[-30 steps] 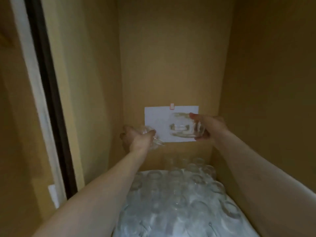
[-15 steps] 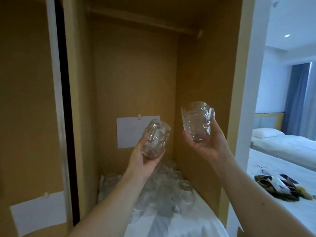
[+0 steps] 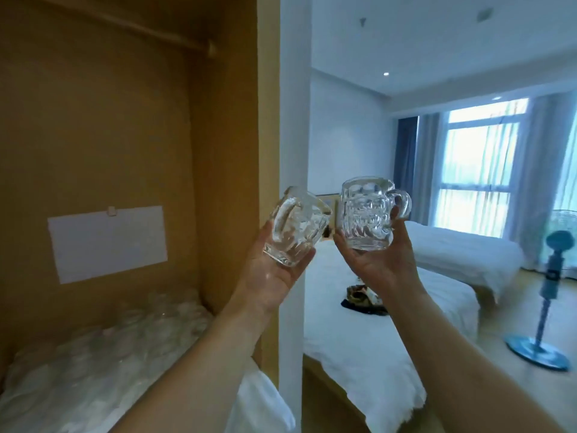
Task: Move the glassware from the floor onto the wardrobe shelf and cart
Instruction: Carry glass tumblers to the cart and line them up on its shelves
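My left hand (image 3: 274, 270) grips a clear glass mug (image 3: 295, 226) from below; the mug is tilted to the right with its handle toward me. My right hand (image 3: 384, 260) holds a second clear dimpled mug (image 3: 367, 214) upright, handle pointing right. Both mugs are raised in the air in front of the wardrobe's white right edge (image 3: 292, 120), outside the wardrobe. On the wardrobe shelf (image 3: 37, 398) at lower left, several glasses (image 3: 162, 320) stand on a white cloth.
A white paper sheet (image 3: 107, 242) is stuck on the wardrobe's back wall, under a hanging rail (image 3: 131, 29). To the right lie two white beds (image 3: 390, 339), dark items (image 3: 363, 300) on the near one, and a blue standing fan (image 3: 549, 295) by the window.
Both hands have drawn the mugs back out of the wardrobe and swung right with my view. The room with beds now fills the right half.
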### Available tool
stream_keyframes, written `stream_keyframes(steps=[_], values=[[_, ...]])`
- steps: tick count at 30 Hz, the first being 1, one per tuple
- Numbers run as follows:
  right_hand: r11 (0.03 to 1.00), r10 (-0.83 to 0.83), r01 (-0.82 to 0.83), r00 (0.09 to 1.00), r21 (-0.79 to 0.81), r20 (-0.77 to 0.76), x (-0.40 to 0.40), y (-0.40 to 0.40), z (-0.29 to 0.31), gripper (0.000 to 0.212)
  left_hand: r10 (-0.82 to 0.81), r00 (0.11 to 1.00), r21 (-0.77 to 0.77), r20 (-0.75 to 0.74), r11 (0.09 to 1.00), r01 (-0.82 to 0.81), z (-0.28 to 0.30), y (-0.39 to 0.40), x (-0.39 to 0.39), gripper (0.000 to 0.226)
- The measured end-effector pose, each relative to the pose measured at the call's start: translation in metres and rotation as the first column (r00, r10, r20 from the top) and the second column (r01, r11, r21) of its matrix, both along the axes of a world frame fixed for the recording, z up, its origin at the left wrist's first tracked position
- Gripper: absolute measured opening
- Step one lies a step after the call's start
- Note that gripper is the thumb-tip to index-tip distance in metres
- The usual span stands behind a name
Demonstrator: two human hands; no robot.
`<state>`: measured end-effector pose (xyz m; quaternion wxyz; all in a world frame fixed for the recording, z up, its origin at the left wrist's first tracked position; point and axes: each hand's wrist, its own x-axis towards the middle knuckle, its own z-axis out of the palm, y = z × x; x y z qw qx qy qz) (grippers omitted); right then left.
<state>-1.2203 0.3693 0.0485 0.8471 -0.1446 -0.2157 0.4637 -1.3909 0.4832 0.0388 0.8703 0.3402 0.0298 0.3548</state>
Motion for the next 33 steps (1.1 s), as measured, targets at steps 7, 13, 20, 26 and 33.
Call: stream_keyframes(steps=[7, 13, 20, 26, 33], values=[[0.946, -0.270, 0.272, 0.962, -0.175, 0.038, 0.115, -0.128, -0.011, 0.072, -0.159, 0.982, -0.097, -0.099, 0.984, 0.149, -0.012, -0.086, 0.151, 0.054], [0.903, -0.348, 0.378, 0.922, -0.203, 0.167, 0.188, -0.216, -0.031, 0.048, -0.406, 0.910, -0.138, -0.079, 0.909, 0.394, -0.037, -0.145, 0.248, 0.041], [0.812, -0.469, 0.508, 0.861, -0.287, 0.198, 0.253, -0.263, -0.077, 0.075, -0.557, 0.818, -0.134, -0.142, 0.830, 0.542, -0.059, -0.183, 0.346, 0.049], [0.697, -0.608, 0.649, 0.760, -0.305, 0.228, 0.312, -0.285, -0.100, 0.012, -0.721, 0.678, -0.124, -0.145, 0.693, 0.710, -0.080, -0.185, 0.456, 0.044], [0.549, -0.709, 0.773, 0.633, -0.319, 0.311, 0.396, -0.285, -0.118, 0.092, -0.831, 0.508, -0.007, -0.228, 0.523, 0.852, -0.103, -0.175, 0.591, 0.093]])
